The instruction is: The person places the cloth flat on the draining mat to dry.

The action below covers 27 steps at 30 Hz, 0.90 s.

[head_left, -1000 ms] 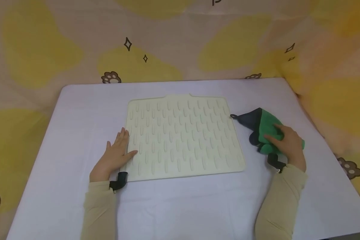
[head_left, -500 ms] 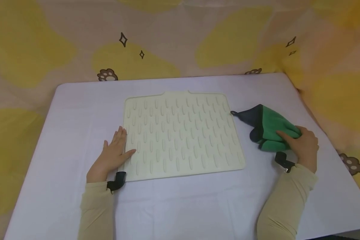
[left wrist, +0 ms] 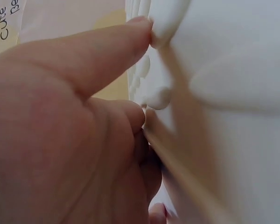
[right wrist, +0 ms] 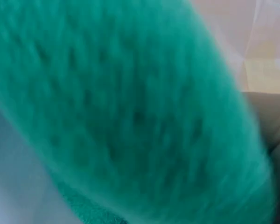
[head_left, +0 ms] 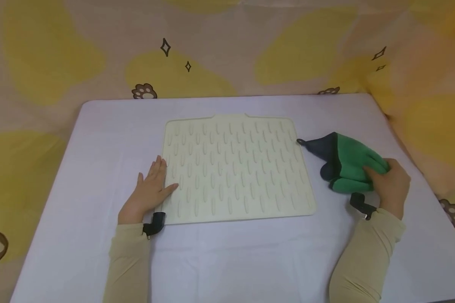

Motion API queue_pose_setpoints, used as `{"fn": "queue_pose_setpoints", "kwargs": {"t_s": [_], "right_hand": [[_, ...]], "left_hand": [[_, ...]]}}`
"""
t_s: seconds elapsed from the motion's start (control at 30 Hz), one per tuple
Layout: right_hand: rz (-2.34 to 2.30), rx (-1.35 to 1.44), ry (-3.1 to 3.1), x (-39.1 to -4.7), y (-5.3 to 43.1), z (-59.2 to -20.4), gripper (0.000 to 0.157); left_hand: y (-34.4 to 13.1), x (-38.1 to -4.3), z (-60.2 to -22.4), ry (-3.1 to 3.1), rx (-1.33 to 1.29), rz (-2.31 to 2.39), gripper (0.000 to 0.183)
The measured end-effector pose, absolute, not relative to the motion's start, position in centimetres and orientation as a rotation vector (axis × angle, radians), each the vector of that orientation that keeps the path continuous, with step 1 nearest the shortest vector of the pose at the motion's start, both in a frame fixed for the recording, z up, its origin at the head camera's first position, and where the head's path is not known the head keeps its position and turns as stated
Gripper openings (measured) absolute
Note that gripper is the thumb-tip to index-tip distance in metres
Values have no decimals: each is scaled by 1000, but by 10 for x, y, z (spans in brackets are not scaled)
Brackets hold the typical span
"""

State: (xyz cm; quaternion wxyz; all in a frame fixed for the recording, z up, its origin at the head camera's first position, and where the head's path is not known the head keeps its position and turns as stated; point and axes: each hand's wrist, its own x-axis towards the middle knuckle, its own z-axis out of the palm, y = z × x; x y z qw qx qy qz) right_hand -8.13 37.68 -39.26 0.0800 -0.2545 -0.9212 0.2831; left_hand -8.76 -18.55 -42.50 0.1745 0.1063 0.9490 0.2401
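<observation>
A cream mat (head_left: 239,168) with rows of raised oblong ridges lies flat on the white table. My left hand (head_left: 148,191) rests on its left edge, fingers straight and thumb reaching onto the ridges. In the left wrist view the left thumb (left wrist: 107,56) touches a ridge of the mat (left wrist: 252,154). Right of the mat lies a fuzzy green hand towel (head_left: 358,164) with a dark top and a hanging loop. My right hand (head_left: 394,183) grips its lower right end between thumb and fingers. Blurred green towel (right wrist: 130,112) fills most of the right wrist view, hiding the right fingers.
White cloth covers the table (head_left: 227,261). A yellow and pink patterned curtain (head_left: 227,50) hangs behind it and at the sides. Small black wrist cameras (head_left: 154,224) are worn on both wrists. The towel's loop comes close to the mat's right edge.
My right hand has slid right from the towel's middle to its lower right end, and more green cloth shows. The left hand stays on the mat's edge. The head view has shifted slightly.
</observation>
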Motion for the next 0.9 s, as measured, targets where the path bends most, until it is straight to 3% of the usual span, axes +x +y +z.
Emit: {"fn": "queue_pose_setpoints", "kwargs": {"t_s": [0.43,0.9], "right_hand": [[1030,-574,-2276,-94,342,-376,25],[1093,-285,-2354,-104,295,-364,32]], "left_hand": [[-181,-89,-424,2702,289,620,78],[-181,-90,-423,2702,285,607,77]]}}
